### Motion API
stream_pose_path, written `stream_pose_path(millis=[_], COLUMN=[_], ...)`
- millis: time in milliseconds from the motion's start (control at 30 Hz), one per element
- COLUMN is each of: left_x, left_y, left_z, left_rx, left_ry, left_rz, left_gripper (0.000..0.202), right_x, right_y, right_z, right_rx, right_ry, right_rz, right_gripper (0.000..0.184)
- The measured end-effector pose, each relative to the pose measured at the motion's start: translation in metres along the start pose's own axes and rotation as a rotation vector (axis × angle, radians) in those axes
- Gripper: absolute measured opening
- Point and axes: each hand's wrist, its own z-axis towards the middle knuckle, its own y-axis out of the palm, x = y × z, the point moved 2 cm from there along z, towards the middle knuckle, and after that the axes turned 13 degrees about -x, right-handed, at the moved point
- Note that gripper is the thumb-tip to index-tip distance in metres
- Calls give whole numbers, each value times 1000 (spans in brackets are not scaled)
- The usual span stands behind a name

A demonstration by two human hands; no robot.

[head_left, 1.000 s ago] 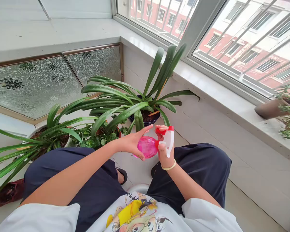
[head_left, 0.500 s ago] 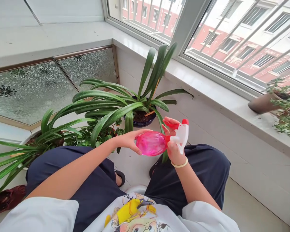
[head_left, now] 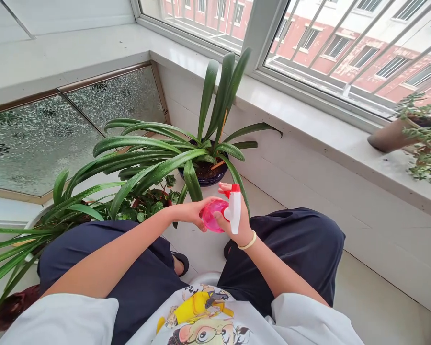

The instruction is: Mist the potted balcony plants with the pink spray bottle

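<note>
Between my two hands, above the gap between my knees, is a pink see-through spray bottle (head_left: 212,215) with a white and red spray head. My left hand (head_left: 194,213) is closed around the bottle's bottom end. My right hand (head_left: 241,224) grips it by the neck, just behind the spray head, and a pale band circles that wrist. Just beyond the hands stands a long-leaved green plant (head_left: 192,153) in a dark blue pot (head_left: 210,179). One of its drooping leaves hangs close to my right hand.
A leafy low plant (head_left: 154,203) sits left of the blue pot. Another long-leaved plant (head_left: 57,218) fills the left side beside my knee. On the windowsill (head_left: 309,127) at right lies a brown pot (head_left: 393,135) with a trailing plant. Patterned glass doors (head_left: 32,139) stand at left.
The spray bottle has turned and now looks shorter, its spray head shifted left and more upright. My right hand has moved left with it, while my left hand stays at the bottle's base.
</note>
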Motion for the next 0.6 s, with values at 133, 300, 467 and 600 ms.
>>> stream_pose_path(millis=[133, 300, 467, 600], left_x=[-8, -18, -17, -13], left_y=[2, 10, 13, 10], left_z=[1, 3, 6, 8], left_rx=[24, 17, 46, 73], left_ry=[-74, -88, -94, -123], left_rz=[27, -82, -112, -58], left_gripper=[108, 106, 106, 108], right_x=[6, 4, -2, -5], right_y=[1, -1, -3, -1], right_z=[-2, -3, 1, 4], right_rx=[7, 27, 30, 55], right_ry=[122, 121, 101, 66], right_rz=[112, -36, -192, -151], right_gripper=[40, 32, 39, 34])
